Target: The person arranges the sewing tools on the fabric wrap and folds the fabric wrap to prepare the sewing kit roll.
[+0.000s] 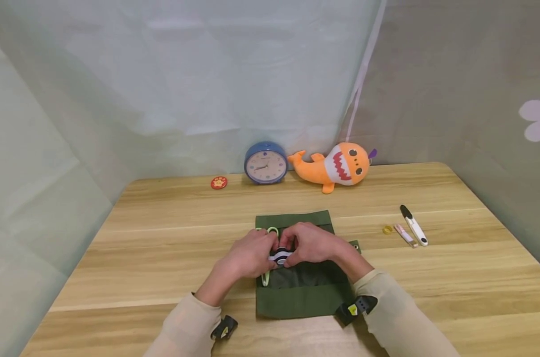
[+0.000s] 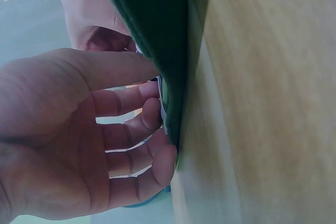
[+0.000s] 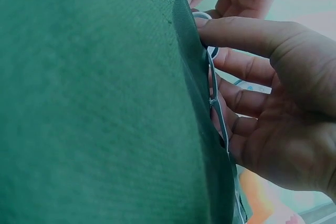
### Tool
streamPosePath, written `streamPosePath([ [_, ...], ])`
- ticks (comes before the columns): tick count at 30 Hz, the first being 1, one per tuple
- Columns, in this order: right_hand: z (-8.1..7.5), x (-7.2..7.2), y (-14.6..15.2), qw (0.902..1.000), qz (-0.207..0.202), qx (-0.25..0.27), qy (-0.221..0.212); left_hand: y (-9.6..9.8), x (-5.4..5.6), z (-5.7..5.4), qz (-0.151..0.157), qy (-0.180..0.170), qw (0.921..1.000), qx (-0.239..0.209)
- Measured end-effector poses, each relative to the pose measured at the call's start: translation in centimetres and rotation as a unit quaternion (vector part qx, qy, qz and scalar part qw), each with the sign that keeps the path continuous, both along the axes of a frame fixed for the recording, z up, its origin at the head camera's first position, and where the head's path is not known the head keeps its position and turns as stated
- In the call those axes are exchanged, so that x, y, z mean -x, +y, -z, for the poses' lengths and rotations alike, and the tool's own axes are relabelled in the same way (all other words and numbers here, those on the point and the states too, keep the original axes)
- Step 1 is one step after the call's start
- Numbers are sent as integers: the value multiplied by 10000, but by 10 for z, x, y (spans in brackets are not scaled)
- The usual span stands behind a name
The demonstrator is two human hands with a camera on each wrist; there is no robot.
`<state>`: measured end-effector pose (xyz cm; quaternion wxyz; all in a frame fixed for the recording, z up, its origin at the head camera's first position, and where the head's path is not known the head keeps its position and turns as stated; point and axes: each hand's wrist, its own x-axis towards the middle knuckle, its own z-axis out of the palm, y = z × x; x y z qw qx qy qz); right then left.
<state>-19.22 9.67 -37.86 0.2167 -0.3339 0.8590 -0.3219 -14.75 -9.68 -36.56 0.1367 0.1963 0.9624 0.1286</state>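
Note:
A dark green cloth pouch [image 1: 303,300] lies unfolded on the wooden table, with a folded-up front flap. Over its left half, both hands pinch a small black-and-white banded thing with a round end [image 1: 281,256]; I cannot tell its kind. My left hand [image 1: 253,253] holds its left side, and my right hand [image 1: 312,243] has thumb and fingers on its right side. Pale green scissors [image 1: 265,278] sit in the pouch under the left hand, their middle hidden. In the right wrist view, a white-rimmed edge [image 3: 201,16] shows by the thumb. The left wrist view mostly hides the held thing.
Right of the pouch lie a yellow ring [image 1: 388,229], a small pink-and-white item [image 1: 405,235] and a white tool with a black end [image 1: 414,225]. Along the back stand a blue clock [image 1: 266,163], an orange plush shark [image 1: 334,166] and a red star badge [image 1: 218,182].

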Motion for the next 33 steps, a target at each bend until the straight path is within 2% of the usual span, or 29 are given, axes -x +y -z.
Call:
streamPosePath([
  [15,-2,0,1,10000,13,-22,22,1,0,-1,-32,-1,10000,0],
  [21,-9,1,13,9999,19,151,14,1,-1,0,-57,33,10000,-50],
  [24,-17,2,31,9979,434,474,118,1,-1,0,-63,82,9999,-80],
  [26,-23,3,47,9931,906,693,284,1,-2,-1,-49,135,9998,-102],
  [30,-32,4,88,9748,1914,786,835,1,-3,-6,-81,153,9998,-27],
  [33,-37,1,122,9572,2624,674,1016,0,-4,-14,-156,152,9997,91],
])
